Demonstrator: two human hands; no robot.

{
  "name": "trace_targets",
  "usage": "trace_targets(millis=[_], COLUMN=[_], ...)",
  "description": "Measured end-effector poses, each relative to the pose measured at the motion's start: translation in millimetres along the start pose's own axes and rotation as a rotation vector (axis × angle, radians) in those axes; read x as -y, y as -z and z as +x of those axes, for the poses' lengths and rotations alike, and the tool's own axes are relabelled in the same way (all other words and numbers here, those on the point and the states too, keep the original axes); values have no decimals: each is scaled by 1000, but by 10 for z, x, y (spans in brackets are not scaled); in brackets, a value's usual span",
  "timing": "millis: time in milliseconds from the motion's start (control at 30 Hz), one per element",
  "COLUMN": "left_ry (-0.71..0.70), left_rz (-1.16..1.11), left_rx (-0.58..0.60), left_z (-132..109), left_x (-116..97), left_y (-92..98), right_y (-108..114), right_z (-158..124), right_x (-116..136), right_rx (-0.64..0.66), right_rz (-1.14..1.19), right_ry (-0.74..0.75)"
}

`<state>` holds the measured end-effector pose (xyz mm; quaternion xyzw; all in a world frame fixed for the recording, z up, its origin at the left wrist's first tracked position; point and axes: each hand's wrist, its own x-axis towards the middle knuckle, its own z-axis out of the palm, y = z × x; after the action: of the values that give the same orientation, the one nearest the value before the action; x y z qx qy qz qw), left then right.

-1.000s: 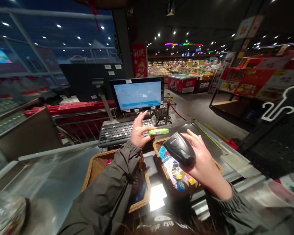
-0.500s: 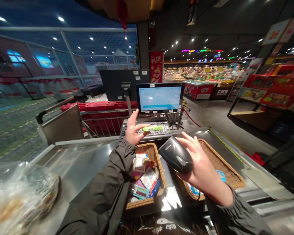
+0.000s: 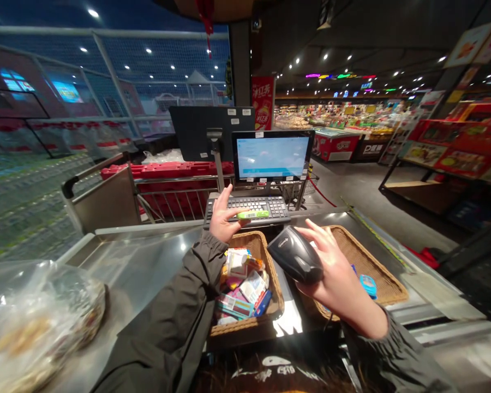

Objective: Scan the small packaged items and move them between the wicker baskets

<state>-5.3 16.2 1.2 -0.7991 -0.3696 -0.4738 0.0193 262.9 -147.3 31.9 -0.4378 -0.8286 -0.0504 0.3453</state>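
My left hand (image 3: pixel 224 216) pinches a slim green pack (image 3: pixel 252 215) with a barcode label, held over the front of the black keyboard (image 3: pixel 272 204). A black handheld barcode scanner (image 3: pixel 295 255) is in my right hand (image 3: pixel 331 275), its head tilted toward the green pack but apart from it. Under my left hand stands a wicker basket (image 3: pixel 279 297) heaped with small packaged goods (image 3: pixel 245 289). Beneath my right hand is a second wicker basket (image 3: pixel 387 292), partly hidden by my hand, with a blue packet (image 3: pixel 368 286) in it.
A lit monitor (image 3: pixel 272 157) stands behind the keyboard, with another dark screen (image 3: pixel 200 134) seen from its back. On the metal counter (image 3: pixel 147 254) at left lies a clear plastic bag (image 3: pixel 36 322). A shopping cart (image 3: pixel 172 194) stands beyond.
The camera view has shifted slightly, so the monitors appear a little higher. Both hands keep their hold and have barely moved; the scanner stays tilted toward the green pack.
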Motion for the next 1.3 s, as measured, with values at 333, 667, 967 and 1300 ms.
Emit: trace_targets(millis=[333,667,967,1300], left_ry=[87,205,236,187], left_rz=[9,34,14,80], left_rx=[84,361,636,854], left_z=[-251,-654,-1002,-1336], left_x=[97,168,108,146], left_y=[-60,-191,-408,-634], right_y=[-130,-300,-455,-483], right_z=[-63,-144,-225,-354], right_x=[5,-48,-93,-224], right_rx=[78,146,212,199], right_rz=[27,69,97,100], right_ry=[-66,-147,-155,-210])
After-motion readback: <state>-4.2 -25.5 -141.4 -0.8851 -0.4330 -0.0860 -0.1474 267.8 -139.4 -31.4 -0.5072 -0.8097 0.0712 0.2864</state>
